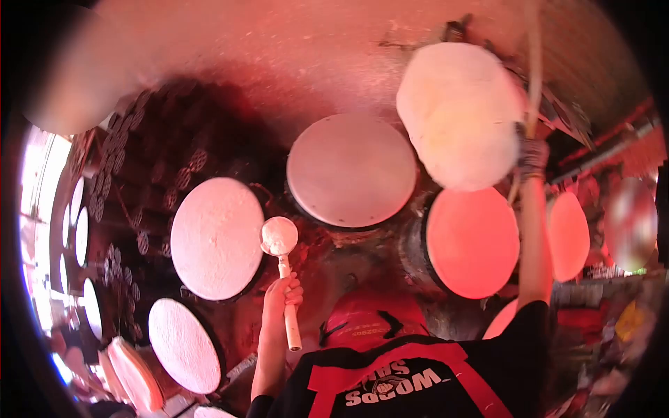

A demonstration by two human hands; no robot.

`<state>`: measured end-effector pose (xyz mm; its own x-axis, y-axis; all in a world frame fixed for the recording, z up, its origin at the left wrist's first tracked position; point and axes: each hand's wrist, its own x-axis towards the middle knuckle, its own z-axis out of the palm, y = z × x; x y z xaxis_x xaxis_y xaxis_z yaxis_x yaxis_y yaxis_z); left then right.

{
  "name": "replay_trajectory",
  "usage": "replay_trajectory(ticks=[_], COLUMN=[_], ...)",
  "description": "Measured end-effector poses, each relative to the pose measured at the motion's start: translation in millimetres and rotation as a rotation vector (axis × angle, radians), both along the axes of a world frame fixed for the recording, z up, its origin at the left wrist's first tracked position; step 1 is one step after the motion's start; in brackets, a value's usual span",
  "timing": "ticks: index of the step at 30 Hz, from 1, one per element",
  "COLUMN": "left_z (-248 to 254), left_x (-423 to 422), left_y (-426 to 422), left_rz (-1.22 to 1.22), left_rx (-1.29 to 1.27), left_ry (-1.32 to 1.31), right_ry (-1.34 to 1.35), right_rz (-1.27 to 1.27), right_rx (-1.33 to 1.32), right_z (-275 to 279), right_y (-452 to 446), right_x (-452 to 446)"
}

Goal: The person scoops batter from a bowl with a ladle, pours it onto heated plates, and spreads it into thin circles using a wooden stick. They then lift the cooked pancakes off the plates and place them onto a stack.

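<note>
My left hand (pixel 284 289) is wrapped around the pale handle of a ladle-like tool (pixel 279 236), whose round head points up beside a white-coated round plate. At the upper right, my right hand (pixel 534 155) is closed around a long wooden stick (pixel 535 76). Just left of this hand, a large, thin, pale round sheet (pixel 460 115) overlaps the top of a round pink-lit plate (pixel 474 242). Whether my right fingers also touch the sheet is unclear.
A bare-looking grey round plate (pixel 351 171) lies at centre. White-coated plates (pixel 217 238) (pixel 184 345) stand at left, with stacked dark perforated pieces (pixel 115 153) behind. A pink round plate (pixel 568 237) is at far right. My cap (pixel 376 317) and red apron straps show below.
</note>
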<state>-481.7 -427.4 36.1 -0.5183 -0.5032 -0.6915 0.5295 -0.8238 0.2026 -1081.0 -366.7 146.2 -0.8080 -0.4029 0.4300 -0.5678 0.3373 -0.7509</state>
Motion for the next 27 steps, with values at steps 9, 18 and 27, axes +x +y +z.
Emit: replay_trajectory(ticks=[9, 18, 27], left_z=[38, 71, 95], left_x=[-69, -133, -116], left_y=[48, 140, 224], left_rz=[-0.115, 0.02, 0.149], left_rx=[0.308, 0.304, 0.34], left_ry=[0.468, 0.355, 0.456], right_ry=[-0.156, -0.91, -0.645], right_rz=[-0.732, -1.25, -1.227], right_rx=[-0.631, -0.665, -0.742], right_z=[38, -183, -204], right_y=[355, 519, 486], right_x=[-163, -218, -166])
